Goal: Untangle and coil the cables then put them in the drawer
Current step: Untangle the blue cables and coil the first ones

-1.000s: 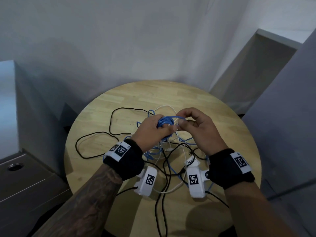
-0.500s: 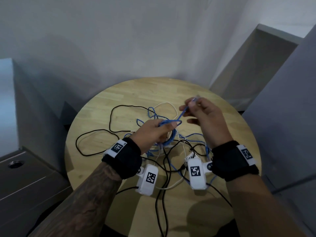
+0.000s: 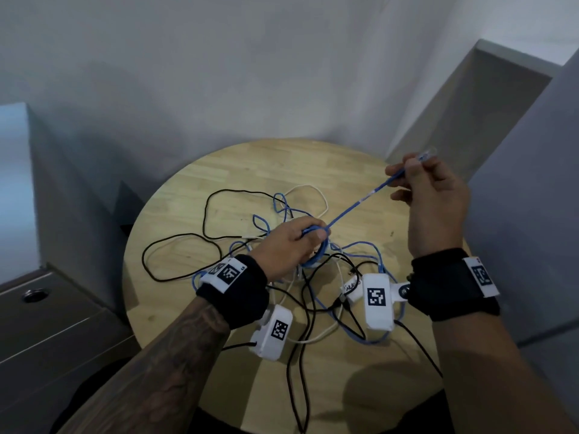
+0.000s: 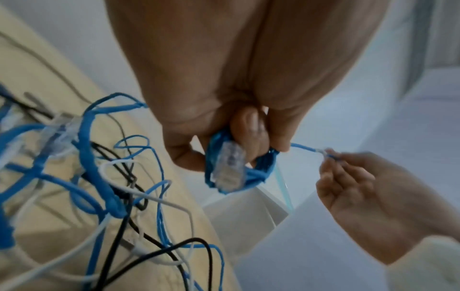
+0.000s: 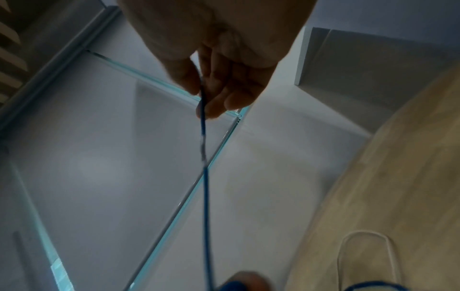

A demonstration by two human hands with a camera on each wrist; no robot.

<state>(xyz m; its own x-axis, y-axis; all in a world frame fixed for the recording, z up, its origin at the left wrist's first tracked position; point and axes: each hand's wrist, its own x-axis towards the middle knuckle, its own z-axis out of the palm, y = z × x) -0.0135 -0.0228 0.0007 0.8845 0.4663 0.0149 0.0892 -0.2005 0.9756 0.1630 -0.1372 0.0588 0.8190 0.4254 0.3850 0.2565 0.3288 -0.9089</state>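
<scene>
- The left hand grips a small coil of the blue cable, fingers curled around it, above the middle of the round table.
- The right hand, at 2 o'clock from the left, pinches the free end of this cable near its clear plug; the cable runs straight between both hands.
- Black cables and a white cable lie tangled on the table with other blue loops.

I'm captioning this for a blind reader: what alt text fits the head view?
Over a round wooden table, the left hand grips a small blue cable coil while the right hand pinches its free end, pulled taut. Black, white and blue cables lie tangled beneath.
</scene>
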